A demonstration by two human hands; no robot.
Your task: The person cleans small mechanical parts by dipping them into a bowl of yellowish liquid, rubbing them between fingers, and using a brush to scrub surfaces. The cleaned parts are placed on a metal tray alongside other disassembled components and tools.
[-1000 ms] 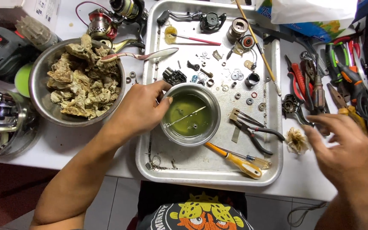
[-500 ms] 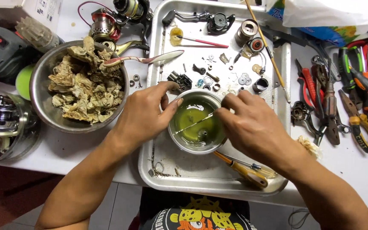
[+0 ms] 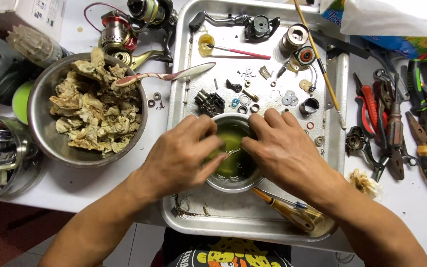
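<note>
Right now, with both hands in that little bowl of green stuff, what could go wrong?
The left hand and right hand crowd over the small metal bowl of green liquid; a bump might tip it and spill onto the tray. Tiny washers lie loose just behind the bowl, so a wrist could knock them away. Wet fingers may also slip on whatever small part they work on.

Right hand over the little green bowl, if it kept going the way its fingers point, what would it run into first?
The right hand points left across the small metal bowl, so it would most likely meet the left hand first; their fingertips look nearly touching already.
</note>
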